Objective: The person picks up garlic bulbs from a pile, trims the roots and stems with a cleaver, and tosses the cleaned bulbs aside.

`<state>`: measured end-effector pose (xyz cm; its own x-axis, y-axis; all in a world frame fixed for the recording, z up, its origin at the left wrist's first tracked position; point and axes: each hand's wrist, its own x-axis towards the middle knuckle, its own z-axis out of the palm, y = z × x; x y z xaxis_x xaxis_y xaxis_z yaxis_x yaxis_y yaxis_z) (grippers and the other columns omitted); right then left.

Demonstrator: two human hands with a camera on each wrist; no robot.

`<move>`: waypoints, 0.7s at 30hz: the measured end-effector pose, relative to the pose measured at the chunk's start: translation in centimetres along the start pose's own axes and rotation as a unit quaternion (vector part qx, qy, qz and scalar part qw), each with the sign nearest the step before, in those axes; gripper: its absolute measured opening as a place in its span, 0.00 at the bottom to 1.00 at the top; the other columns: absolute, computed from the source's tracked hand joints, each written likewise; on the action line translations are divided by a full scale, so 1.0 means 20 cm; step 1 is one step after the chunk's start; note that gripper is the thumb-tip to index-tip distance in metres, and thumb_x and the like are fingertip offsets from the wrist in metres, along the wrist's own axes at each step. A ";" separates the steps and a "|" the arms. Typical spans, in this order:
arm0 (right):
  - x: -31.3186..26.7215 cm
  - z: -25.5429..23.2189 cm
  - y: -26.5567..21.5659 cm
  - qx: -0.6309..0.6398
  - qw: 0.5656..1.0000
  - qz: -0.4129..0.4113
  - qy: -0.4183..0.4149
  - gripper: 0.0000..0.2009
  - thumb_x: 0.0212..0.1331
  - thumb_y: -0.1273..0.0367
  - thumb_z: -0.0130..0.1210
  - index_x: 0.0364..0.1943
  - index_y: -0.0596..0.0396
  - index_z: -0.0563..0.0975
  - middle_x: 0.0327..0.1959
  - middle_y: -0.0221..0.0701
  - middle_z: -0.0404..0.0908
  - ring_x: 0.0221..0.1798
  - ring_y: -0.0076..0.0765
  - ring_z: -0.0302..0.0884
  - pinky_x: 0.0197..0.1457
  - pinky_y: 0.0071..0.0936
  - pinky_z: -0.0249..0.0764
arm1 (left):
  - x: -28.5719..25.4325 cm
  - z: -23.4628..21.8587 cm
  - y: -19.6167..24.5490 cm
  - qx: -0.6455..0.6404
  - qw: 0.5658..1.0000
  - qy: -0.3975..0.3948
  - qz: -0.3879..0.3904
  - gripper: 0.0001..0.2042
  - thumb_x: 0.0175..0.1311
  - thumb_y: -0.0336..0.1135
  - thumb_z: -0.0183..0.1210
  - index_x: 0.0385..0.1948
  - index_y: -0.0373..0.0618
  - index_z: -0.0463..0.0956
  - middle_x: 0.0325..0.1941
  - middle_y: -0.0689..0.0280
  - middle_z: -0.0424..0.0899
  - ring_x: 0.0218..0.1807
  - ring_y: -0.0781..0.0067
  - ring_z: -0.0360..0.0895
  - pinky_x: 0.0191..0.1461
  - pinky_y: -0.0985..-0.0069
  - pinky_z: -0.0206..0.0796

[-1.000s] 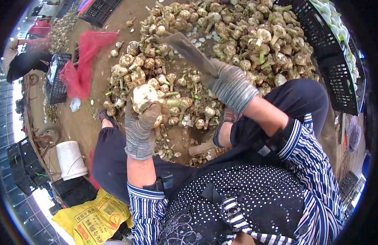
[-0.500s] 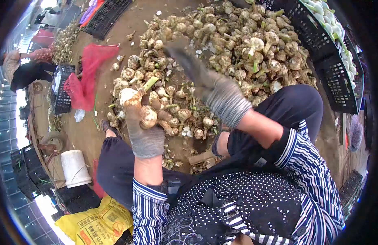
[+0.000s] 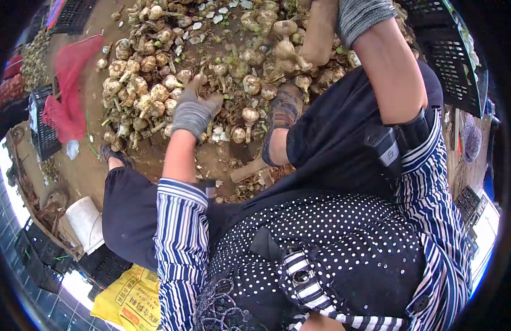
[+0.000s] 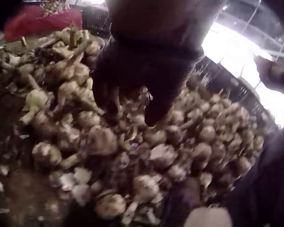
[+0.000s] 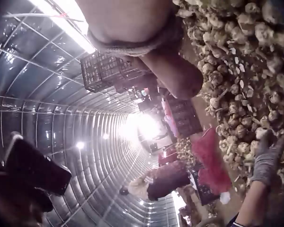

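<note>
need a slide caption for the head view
Gloved left hand over loose garlic bulbs, gloved right hand holding a wooden handle near the frame's top edge.

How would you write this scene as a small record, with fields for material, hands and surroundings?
Material: soil-stained whitish garlic bulbs, many with stems, heaped
Left hand: grey knitted glove, fingers over the heap, no bulb visibly held
Right hand: matching glove, gripping a thick brown cylindrical handle
Right side: black perforated plastic crate
Left side: red mesh net; white cylindrical bucket; yellow printed sack
</note>
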<state>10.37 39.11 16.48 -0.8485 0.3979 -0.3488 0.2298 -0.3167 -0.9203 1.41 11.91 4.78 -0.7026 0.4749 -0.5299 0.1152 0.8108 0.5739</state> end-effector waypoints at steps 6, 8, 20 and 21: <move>0.02 0.03 0.02 0.023 0.999 0.039 -0.008 0.08 0.54 0.69 0.56 0.35 0.57 0.74 0.23 0.30 0.76 0.23 0.29 0.73 0.26 0.28 0.72 | 0.00 0.18 -0.11 0.399 0.904 -0.046 -0.148 0.38 0.45 0.52 0.65 0.60 0.51 0.60 0.64 0.50 0.61 0.58 0.52 0.69 0.57 0.63 0.65; 0.02 0.05 0.02 0.022 0.998 0.050 -0.008 0.08 0.54 0.68 0.56 0.34 0.57 0.74 0.22 0.29 0.76 0.22 0.29 0.73 0.24 0.27 0.71 | -0.01 0.21 -0.14 0.414 0.901 -0.037 -0.123 0.38 0.47 0.49 0.64 0.62 0.53 0.57 0.66 0.49 0.57 0.56 0.53 0.72 0.52 0.64 0.69; 0.13 0.32 0.31 -0.401 0.875 -0.271 0.022 0.11 0.54 0.67 0.51 0.42 0.52 0.75 0.29 0.38 0.79 0.31 0.42 0.76 0.36 0.36 0.73 | -0.11 -0.08 -0.19 -0.584 0.810 -0.049 -0.002 0.23 0.50 0.36 0.59 0.51 0.47 0.68 0.42 0.64 0.78 0.43 0.68 0.77 0.47 0.70 0.71; -0.05 0.38 0.19 -0.374 0.870 -0.321 0.014 0.12 0.52 0.64 0.50 0.40 0.50 0.75 0.29 0.42 0.79 0.33 0.52 0.77 0.35 0.43 0.74 | -0.17 -0.16 -0.06 -0.589 0.804 -0.057 0.056 0.21 0.51 0.40 0.58 0.49 0.49 0.71 0.41 0.65 0.79 0.44 0.67 0.77 0.47 0.67 0.72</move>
<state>8.51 31.05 14.71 -0.9068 0.3106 0.2849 -0.0321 0.6232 -0.7814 1.40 8.23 7.73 -0.6570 0.6053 -0.4494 -0.6192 -0.0931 0.7797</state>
